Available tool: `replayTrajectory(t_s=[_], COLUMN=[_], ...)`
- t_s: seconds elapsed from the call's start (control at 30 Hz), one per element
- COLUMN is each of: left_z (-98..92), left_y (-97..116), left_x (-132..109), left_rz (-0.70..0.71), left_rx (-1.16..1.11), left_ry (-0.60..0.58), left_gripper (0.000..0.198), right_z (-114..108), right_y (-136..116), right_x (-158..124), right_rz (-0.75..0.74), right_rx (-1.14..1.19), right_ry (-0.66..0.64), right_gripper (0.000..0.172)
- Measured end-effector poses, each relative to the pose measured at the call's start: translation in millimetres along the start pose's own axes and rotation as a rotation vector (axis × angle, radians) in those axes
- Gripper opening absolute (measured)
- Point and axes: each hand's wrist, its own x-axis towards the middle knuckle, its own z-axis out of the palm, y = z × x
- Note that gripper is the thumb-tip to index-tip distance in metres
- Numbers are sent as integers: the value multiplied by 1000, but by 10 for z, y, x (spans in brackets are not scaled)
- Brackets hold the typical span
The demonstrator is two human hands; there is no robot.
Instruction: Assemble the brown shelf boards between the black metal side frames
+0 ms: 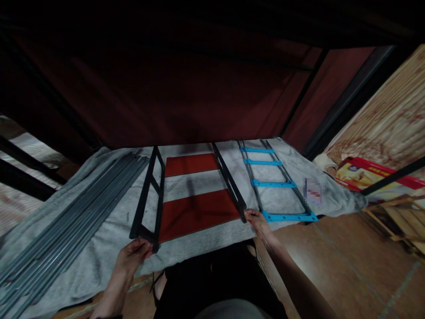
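A small rack lies on a grey cloth [206,241] on the floor: two dark metal side frames with two red shelf boards [195,212] between them. My left hand [133,257] is closed on the near end of the left side frame [148,195]. My right hand [257,221] grips the near end of the right side frame [229,177].
A bundle of several grey metal rods [73,212] lies on the cloth at the left. A ladder-like frame with blue crossbars [274,184] lies at the right. Further right are a red and yellow box [368,175], wooden slats [395,217] and a wood-grain panel [388,119]. Dark bed framing is overhead.
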Motion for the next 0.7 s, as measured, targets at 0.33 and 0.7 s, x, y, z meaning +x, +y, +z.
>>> replayTrajectory(t_s=[0.33,0.7], left_z=[17,123], left_y=[-78,-210], left_x=[-23,-146], left_rz=[-174,-148], left_rx=[-127,-390], left_ry=[78,85], left_gripper=[15,7], right_z=[114,14], right_y=[64,78], right_x=[-23,-57], right_rz=[-48,51], right_rx=[-163,-60], right_ry=[66,-20], right_gripper=[46,42])
